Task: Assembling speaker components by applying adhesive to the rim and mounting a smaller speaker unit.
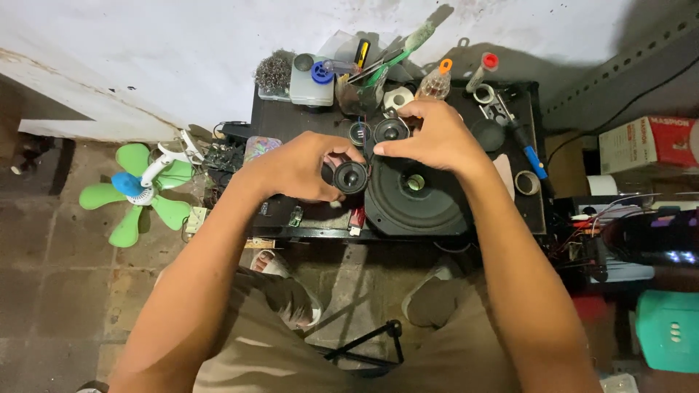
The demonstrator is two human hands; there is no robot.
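My left hand grips a small black speaker, held just above the left edge of a large black speaker cone that lies face up on the small black table. My right hand rests over the back of the large cone, its fingers pinching another small round speaker. A third small round part sits just left of it, between my two hands.
At the table's back stand a cup of tools, a wire-wool pad, a plastic jar and glue bottles. A blue-handled tool and tape roll lie right. A green fan lies on the floor left; boxes right.
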